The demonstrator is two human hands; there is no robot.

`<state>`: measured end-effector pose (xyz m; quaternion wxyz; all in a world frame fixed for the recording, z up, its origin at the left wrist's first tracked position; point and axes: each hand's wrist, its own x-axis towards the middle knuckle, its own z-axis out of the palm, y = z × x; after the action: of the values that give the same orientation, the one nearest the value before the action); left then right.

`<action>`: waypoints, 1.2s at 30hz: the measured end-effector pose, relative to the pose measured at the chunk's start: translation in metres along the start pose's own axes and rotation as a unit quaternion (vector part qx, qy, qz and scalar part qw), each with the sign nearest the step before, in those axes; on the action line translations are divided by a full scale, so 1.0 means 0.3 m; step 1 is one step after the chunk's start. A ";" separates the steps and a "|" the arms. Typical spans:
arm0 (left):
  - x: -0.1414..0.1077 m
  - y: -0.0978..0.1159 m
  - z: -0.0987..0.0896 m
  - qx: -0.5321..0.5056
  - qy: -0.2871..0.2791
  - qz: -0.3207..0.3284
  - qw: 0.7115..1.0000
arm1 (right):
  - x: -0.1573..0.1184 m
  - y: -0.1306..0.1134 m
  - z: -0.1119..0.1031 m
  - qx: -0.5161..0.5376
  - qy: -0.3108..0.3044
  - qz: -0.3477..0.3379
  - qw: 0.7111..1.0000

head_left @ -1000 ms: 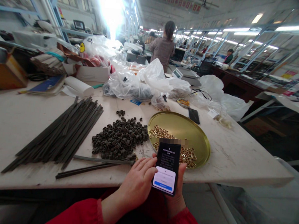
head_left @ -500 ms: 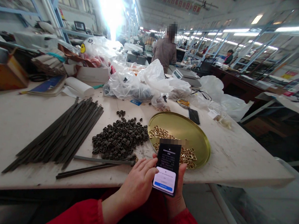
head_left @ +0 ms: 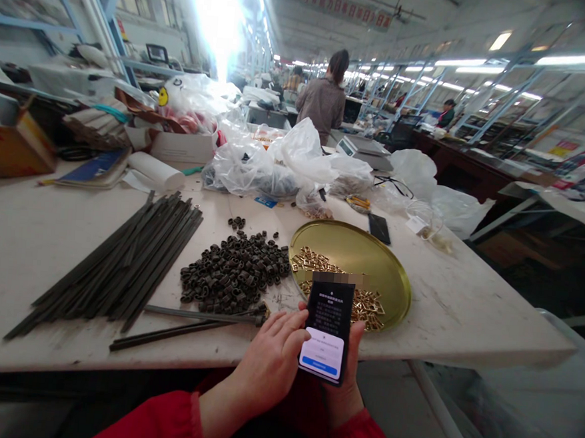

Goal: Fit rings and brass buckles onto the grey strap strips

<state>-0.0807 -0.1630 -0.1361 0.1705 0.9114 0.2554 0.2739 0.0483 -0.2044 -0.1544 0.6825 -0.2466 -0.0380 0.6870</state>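
Observation:
A smartphone (head_left: 326, 321) with a lit screen is held upright over the table's front edge. My right hand (head_left: 348, 390) is closed round it from behind, with the thumb along its right edge. My left hand (head_left: 270, 354) lies at the phone's left side, fingers stretched out and one digit touching the screen; it grips nothing. Just beyond the phone, a round gold tray (head_left: 366, 241) carries many small gold buckles (head_left: 369, 308), partly hidden by the phone. Dark strap loops (head_left: 233, 271) form a heap left of the tray. One dark strap (head_left: 200, 314) ends beside my left fingers.
A bundle of dark straps (head_left: 120, 253) lies at left. Clear plastic bags (head_left: 271, 167), a paper roll (head_left: 156, 169), a weighing scale (head_left: 362, 147) and a black flat object (head_left: 379, 228) stand farther back. A person (head_left: 323, 101) faces away behind the table. The table's edge (head_left: 528, 355) runs at right.
Both hands and the phone stay practically where they were. The view has shifted very slightly; nothing on the table has moved.

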 end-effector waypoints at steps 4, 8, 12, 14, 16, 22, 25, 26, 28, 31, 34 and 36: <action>-0.003 -0.002 0.002 0.000 0.000 0.000 1.000 | 0.002 -0.001 -0.002 0.002 0.007 0.007 1.000; -0.007 -0.002 0.004 0.001 0.000 -0.002 1.000 | 0.004 -0.002 -0.001 0.002 0.009 0.007 1.000; -0.008 0.002 0.004 0.004 0.002 0.000 1.000 | 0.005 -0.002 -0.004 -0.001 0.003 0.005 1.000; -0.006 0.004 0.003 0.006 0.001 0.000 1.000 | 0.005 -0.002 -0.007 -0.005 -0.001 0.006 1.000; -0.004 0.005 0.002 0.008 -0.001 -0.002 1.000 | 0.006 -0.001 -0.009 -0.005 -0.003 0.006 1.000; -0.002 0.001 0.003 0.011 0.001 -0.001 1.000 | 0.004 0.004 -0.009 0.000 0.003 0.000 1.000; -0.003 0.000 0.004 0.009 -0.003 -0.004 1.000 | 0.004 0.006 -0.011 0.005 0.014 -0.001 1.000; -0.003 0.000 0.004 0.008 -0.006 -0.004 1.000 | 0.005 0.006 -0.012 0.006 0.016 -0.002 1.000; -0.003 0.000 0.003 0.006 -0.010 -0.004 1.000 | 0.006 0.005 -0.011 0.007 0.018 -0.004 1.000; 0.000 0.000 0.003 0.005 -0.013 -0.005 1.000 | 0.005 0.004 -0.006 0.007 0.013 0.000 1.000; 0.002 -0.001 0.005 0.007 -0.011 -0.005 1.000 | 0.000 0.003 0.002 0.006 0.012 0.008 1.000; 0.001 0.001 0.006 0.008 -0.009 -0.004 1.000 | -0.002 0.003 0.005 0.004 0.015 0.006 1.000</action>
<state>-0.0793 -0.1632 -0.1372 0.1665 0.9142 0.2600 0.2625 0.0469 -0.2045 -0.1531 0.6798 -0.2547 -0.0236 0.6873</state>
